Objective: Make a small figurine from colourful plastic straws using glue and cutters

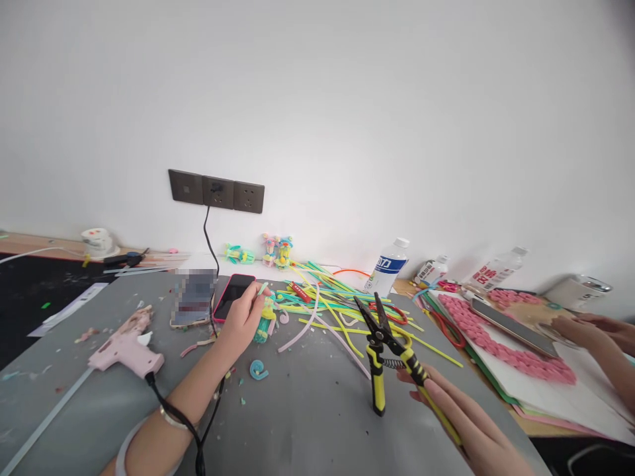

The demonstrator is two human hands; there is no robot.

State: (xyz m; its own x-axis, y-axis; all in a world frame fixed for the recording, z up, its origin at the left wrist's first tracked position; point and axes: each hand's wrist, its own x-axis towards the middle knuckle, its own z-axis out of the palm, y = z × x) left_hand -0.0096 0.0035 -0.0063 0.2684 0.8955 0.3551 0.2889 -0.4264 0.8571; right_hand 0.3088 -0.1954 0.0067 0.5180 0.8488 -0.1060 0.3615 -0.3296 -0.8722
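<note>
My left hand (244, 317) pinches a short light-green pipe cleaner piece (262, 288) between thumb and fingers. Just beside these fingers is a small teal and yellow pipe cleaner figure (264, 325); whether the hand touches it I cannot tell. In my right hand (464, 423) are black and yellow wire strippers (381, 336), gripped by one handle, their jaws spread and pointing up. Loose pipe cleaners (337, 301) in green, yellow and lilac lie behind the hands. A blue coil (258, 370) rests on the grey mat (307, 423).
A pink glue gun (126, 350) with its cord lies left, close to my forearm. Two phones, one pink-edged (233, 296), lie behind. A water bottle (387, 268) and finished figures (276, 251) stand near the wall. Another person's hands (588, 330) are at right, by pink braided trim (520, 360).
</note>
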